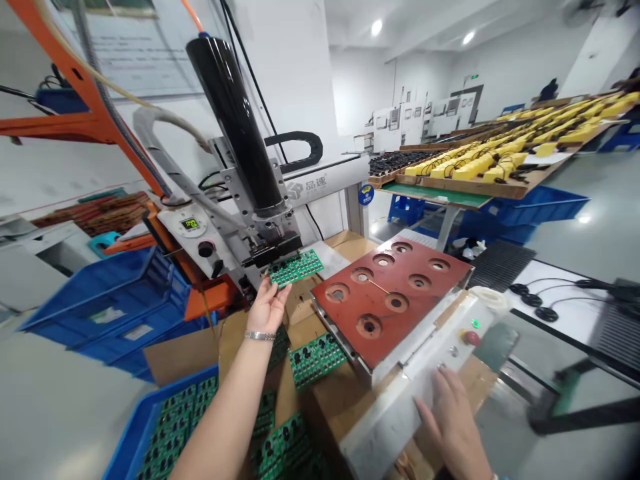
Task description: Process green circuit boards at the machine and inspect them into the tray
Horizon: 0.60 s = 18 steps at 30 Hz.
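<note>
**Head view.** The left hand (267, 308), a metal bracelet (259, 335) at its wrist, has its fingers slightly spread, with the fingertips against the lower edge of a green circuit board (296, 268). The board sits just below the black head (273, 250) of a benchtop machine, under a tall black cylinder (235, 127). The right hand (453, 420), fingers slightly apart, lies on a white control panel (400, 407) near a red push-button (471, 337). Beside the panel lies a red plate (427, 280) with eight round holes. More green boards (316, 359) lie on cardboard (300, 320) between the hands and fill a blue crate (131, 427) below the left forearm. Wooden trays (520, 190) of yellow parts stand well behind.
</note>
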{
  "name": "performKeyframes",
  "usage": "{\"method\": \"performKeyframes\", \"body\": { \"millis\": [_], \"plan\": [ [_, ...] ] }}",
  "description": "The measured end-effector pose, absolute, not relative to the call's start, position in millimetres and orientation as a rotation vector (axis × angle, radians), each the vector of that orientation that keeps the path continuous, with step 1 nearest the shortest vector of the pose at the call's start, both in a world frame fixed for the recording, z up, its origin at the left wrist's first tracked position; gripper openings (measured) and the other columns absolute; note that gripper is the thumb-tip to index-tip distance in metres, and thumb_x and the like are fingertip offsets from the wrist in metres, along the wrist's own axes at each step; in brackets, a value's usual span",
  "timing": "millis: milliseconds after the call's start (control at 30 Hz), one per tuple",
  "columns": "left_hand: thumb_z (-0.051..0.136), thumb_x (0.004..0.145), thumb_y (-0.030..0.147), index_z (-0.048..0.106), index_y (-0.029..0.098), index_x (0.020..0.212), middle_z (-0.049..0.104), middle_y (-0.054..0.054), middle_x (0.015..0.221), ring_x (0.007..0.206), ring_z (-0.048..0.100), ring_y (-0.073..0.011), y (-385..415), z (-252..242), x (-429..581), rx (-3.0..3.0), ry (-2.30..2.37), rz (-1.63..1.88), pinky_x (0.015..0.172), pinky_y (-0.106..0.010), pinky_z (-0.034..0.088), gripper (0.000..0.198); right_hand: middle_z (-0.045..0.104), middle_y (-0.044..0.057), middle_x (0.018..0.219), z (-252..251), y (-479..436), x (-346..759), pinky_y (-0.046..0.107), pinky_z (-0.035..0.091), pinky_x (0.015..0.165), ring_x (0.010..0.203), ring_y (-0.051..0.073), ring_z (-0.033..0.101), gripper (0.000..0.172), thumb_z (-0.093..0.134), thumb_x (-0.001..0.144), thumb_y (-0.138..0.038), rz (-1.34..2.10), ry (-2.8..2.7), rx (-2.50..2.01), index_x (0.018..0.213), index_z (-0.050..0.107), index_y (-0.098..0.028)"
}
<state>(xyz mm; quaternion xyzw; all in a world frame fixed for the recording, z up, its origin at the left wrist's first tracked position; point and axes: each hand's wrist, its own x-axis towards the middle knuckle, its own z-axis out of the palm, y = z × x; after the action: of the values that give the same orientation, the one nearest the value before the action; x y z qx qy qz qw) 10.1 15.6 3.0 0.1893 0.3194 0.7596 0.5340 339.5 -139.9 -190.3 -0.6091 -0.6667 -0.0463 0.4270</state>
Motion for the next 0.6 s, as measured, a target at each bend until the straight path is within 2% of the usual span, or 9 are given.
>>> {"method": "performKeyframes", "body": {
  "millis": [600],
  "plan": [
    [0.058, 0.083, 0.015, 0.061, 0.015, 0.098, 0.065, -0.005, 0.097, 0.079, 0.063, -0.0168, 18.6, 1.7, 7.3, 0.478, 0.722, 1.832, 0.067, -0.035, 0.055, 0.015, 0.037, 0.018, 0.132, -191.9, -140.8, 339.0, 0.057, 0.039, 0.097, 0.124, 0.035, 0.037, 0.057, 0.044, 0.086, -0.049, -0.100, -1.657, -1.534, 0.132, 0.033, -0.016]
  ]
}}
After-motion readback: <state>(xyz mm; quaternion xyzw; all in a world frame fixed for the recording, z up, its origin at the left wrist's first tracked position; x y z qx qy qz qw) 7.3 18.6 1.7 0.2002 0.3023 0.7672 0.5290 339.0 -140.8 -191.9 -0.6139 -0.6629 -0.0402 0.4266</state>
